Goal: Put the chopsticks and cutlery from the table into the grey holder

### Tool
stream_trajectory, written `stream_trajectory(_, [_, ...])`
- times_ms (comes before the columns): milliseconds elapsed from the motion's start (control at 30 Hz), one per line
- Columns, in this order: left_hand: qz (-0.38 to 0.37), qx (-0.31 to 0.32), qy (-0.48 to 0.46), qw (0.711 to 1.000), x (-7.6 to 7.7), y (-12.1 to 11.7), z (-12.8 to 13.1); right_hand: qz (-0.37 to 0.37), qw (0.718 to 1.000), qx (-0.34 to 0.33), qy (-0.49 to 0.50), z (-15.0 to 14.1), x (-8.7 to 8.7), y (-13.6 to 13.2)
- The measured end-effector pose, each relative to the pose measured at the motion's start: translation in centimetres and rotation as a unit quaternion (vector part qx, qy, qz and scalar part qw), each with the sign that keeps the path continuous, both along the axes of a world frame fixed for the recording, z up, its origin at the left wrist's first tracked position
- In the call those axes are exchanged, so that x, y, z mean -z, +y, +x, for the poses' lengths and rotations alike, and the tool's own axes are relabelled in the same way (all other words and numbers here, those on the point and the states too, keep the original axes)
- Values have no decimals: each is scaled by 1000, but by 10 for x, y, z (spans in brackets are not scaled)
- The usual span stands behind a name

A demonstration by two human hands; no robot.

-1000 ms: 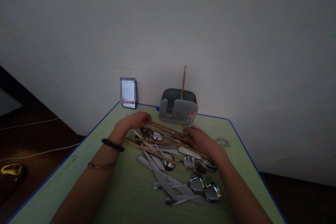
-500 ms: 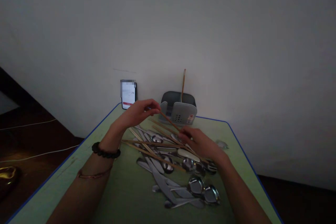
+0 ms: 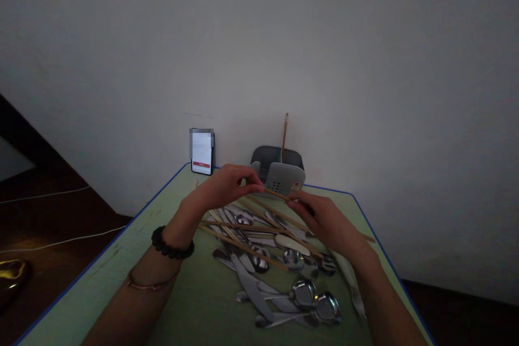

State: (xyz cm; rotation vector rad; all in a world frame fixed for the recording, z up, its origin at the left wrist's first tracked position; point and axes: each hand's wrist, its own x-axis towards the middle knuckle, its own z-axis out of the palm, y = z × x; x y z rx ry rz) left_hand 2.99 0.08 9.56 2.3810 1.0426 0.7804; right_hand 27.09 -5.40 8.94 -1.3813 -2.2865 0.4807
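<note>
A wooden chopstick (image 3: 276, 194) spans the gap between my hands, above the cutlery. My left hand (image 3: 235, 184) pinches its left end, and my right hand (image 3: 318, 213) pinches it further right. Just behind stands a grey cutlery holder (image 3: 279, 173) with one chopstick (image 3: 285, 132) upright in it. Below my hands lies a loose pile of wooden chopsticks (image 3: 243, 247), forks, knives and spoons. Several shiny spoons (image 3: 303, 292) lie at the near side of the pile. A cream-coloured handle (image 3: 292, 244) shows in the middle.
A phone (image 3: 201, 152) leans against the wall at the back left of the green table (image 3: 117, 265), which has a blue edge. The wall (image 3: 365, 92) rises right behind the holder. White cables (image 3: 65, 242) run across the dark floor at the left.
Both hands have moved right and slightly down in the view, still on the chopstick. It has turned from a steeper slant to nearly level, and less of it shows between my fingers.
</note>
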Motion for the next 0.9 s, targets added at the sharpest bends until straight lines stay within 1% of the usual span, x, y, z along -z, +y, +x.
stream_trajectory(133, [19,-3,53,998,-2,-4,4,61,997,21,-46,5,-5,-1])
stream_trajectory(300, [42,-25,122,991,-7,-12,11,82,992,46,-80,3,-10,-6])
stream_trajectory(400, [60,-25,159,985,-11,-19,16,92,990,55,-97,2,-12,-9])
stream_trajectory(600, [56,12,156,986,-16,-30,24,115,989,45,-85,0,-14,-13])
stream_trajectory(767, [42,31,170,984,-15,-29,23,132,989,33,-55,2,-19,-15])
stream_trajectory(900, [47,35,187,981,-16,-28,22,123,991,23,-40,6,-23,-15])
